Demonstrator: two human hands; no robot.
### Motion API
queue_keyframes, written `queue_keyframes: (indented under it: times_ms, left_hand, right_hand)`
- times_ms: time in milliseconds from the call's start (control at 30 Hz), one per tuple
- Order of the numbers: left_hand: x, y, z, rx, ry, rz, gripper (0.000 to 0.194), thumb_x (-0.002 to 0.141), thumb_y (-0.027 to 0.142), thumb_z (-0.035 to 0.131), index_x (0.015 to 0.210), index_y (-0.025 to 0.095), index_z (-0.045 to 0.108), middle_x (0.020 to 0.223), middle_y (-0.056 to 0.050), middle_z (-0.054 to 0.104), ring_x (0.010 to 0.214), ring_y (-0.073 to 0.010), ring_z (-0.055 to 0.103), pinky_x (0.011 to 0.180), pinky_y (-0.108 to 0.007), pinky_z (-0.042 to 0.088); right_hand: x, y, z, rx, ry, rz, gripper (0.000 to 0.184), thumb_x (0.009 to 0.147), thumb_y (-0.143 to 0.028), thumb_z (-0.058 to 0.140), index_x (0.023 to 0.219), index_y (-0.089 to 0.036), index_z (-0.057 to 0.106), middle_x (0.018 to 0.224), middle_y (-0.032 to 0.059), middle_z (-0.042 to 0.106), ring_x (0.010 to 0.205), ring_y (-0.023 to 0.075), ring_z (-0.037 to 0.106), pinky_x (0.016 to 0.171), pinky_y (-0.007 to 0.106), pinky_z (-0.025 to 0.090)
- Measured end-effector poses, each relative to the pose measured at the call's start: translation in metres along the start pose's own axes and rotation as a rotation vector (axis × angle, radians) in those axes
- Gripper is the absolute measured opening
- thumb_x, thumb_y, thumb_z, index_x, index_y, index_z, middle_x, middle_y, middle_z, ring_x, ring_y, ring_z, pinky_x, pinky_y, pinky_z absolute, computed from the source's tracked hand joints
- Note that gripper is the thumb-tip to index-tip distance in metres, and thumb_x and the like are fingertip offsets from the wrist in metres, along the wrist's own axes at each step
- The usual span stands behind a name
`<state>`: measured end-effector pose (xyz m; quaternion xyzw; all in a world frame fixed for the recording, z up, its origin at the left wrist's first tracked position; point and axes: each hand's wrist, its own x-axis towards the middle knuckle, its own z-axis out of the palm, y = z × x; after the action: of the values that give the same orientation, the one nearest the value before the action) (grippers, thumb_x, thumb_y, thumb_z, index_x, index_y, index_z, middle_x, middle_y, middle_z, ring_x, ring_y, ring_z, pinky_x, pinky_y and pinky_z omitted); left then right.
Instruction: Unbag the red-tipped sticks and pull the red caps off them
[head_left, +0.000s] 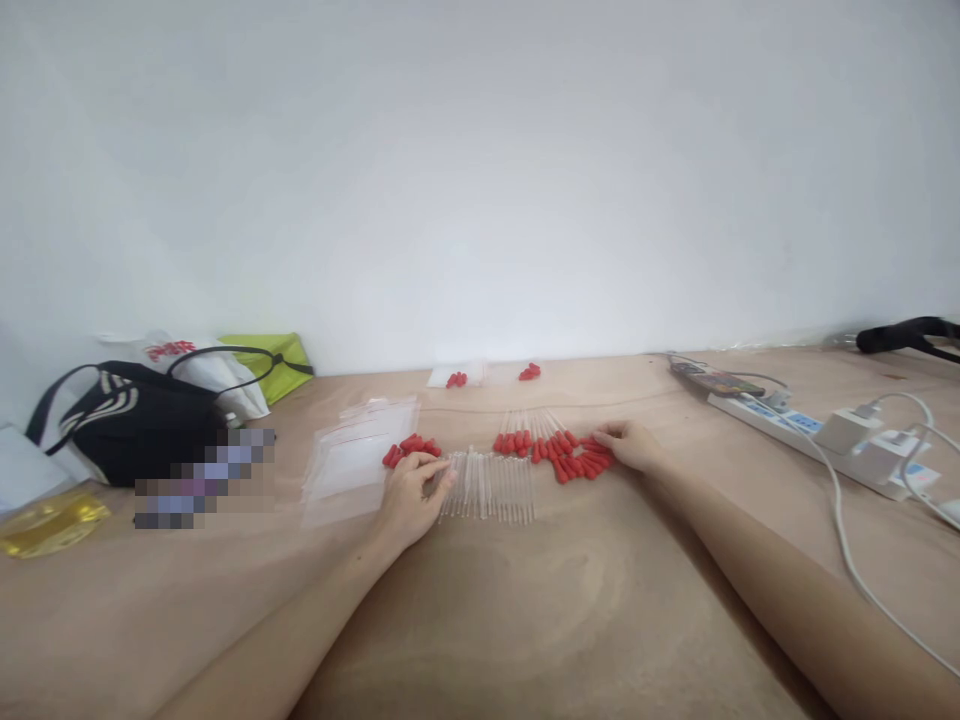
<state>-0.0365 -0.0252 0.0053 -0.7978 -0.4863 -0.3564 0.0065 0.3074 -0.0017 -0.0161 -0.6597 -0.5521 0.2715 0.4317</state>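
A row of clear thin tubes (491, 485), glass-like, lies side by side on the table before me. At its left end my left hand (414, 498) has thumb and forefinger drawn together on a clear tube. Just behind that hand is a small heap of red rubber bulbs (411, 448). To the right, droppers with red bulbs (551, 445) lie fanned out, their clear stems pointing away from me. My right hand (622, 443) reaches the right side of this fan, its fingertips closed on a red bulb; the fingers partly hide it.
Clear plastic bags (349, 460) lie spread at left. Two small bags with red bulbs (456, 380) rest by the wall. A black bag (142, 420) and yellow tape roll (56, 525) are far left. A power strip (795, 430), cables and a phone (712, 380) occupy the right.
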Motion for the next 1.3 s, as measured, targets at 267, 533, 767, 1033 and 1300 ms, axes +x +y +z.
queue_keyframes:
  times_ms: [267,533,767,1033,1300]
  left_hand:
    - [0.001,0.001,-0.001,0.002,0.042,0.037,0.025,0.076,0.033,0.051,0.085,0.016,0.067,0.084,-0.007,0.059,0.081,-0.0197,0.055,0.075,-0.038,0.046]
    - [-0.001,-0.002,0.0,-0.001,0.063,0.044,0.022,0.076,0.031,0.052,0.084,0.018,0.067,0.086,-0.007,0.057,0.083,-0.0203,0.054,0.077,-0.039,0.045]
    - [-0.002,-0.002,0.0,0.001,0.056,0.048,0.021,0.076,0.031,0.052,0.086,0.019,0.066,0.089,-0.006,0.056,0.087,-0.0209,0.053,0.08,-0.041,0.044]
    - [-0.004,0.016,0.0,-0.008,0.023,0.05,0.049,0.078,0.03,0.05,0.124,0.017,0.038,0.104,-0.01,0.053,0.099,-0.0226,0.048,0.087,-0.041,0.039]
    - [-0.011,0.04,0.003,0.113,-0.022,0.491,0.025,0.083,0.027,0.045,0.106,0.022,0.056,0.098,-0.007,0.058,0.092,-0.0199,0.05,0.082,-0.037,0.036]
  right_hand:
    - [0.009,-0.019,0.009,-0.019,-0.04,0.097,0.017,0.064,-0.032,0.06,0.056,-0.017,0.062,0.054,0.0016,0.064,0.05,0.0125,0.056,0.047,0.022,0.042]
    - [0.027,-0.041,0.027,-0.184,-0.063,0.193,0.022,0.048,-0.023,0.067,0.034,-0.017,0.052,0.032,0.0004,0.049,0.036,0.0129,0.047,0.037,0.024,0.033]
    - [0.018,-0.051,0.02,-0.116,-0.025,0.129,0.026,0.06,-0.028,0.057,0.037,-0.018,0.048,0.033,-0.0003,0.046,0.037,0.0125,0.046,0.037,0.024,0.034]
    - [-0.063,-0.058,0.028,-0.259,0.007,-0.589,0.015,0.078,-0.029,0.046,0.071,-0.02,0.056,0.077,0.0021,0.063,0.075,0.0163,0.052,0.075,0.034,0.036]
    - [-0.104,-0.061,0.052,-0.372,0.092,-0.972,0.014,0.082,-0.023,0.046,0.073,-0.019,0.055,0.067,0.0005,0.059,0.07,0.014,0.047,0.073,0.032,0.028]
